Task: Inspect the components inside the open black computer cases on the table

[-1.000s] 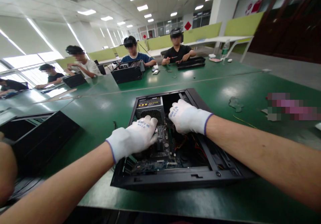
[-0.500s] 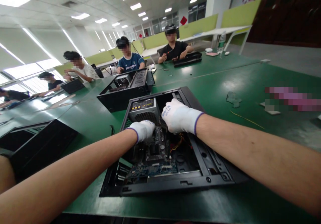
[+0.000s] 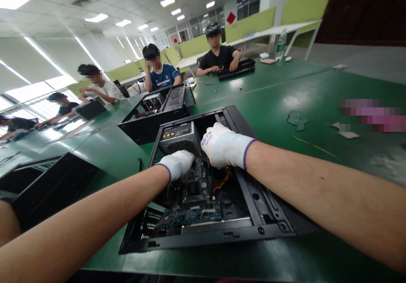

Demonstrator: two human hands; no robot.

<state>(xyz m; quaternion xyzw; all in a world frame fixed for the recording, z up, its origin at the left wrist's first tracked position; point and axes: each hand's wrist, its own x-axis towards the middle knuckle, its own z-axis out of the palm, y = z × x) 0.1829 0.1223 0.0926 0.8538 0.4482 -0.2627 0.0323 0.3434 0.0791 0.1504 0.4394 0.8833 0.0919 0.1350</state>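
Observation:
An open black computer case (image 3: 222,230) lies on the green table in front of me. Inside it sit a motherboard (image 3: 194,190), a grey power supply (image 3: 179,137) with a label, and yellow and red wires (image 3: 224,179). My left hand (image 3: 179,163), in a white glove, is closed over the upper part of the motherboard, just below the power supply. To the right of the power supply, my gloved right hand (image 3: 220,145) is curled into the case with its fingers bent. The fingertips of both hands are hidden, and so is whatever they hold.
Another open case (image 3: 142,128) stands beyond mine, and a black case (image 3: 60,185) is at the left. A yellow strip (image 3: 314,146), a grey scrap (image 3: 296,120) and a blurred pink item (image 3: 374,114) lie at the right. Several people sit across the table (image 3: 285,84).
Both hands keep nearly the same place in the case. The view has shifted slightly. Across the table, the person in blue has raised a hand to the head, and the person in black has lowered a hand.

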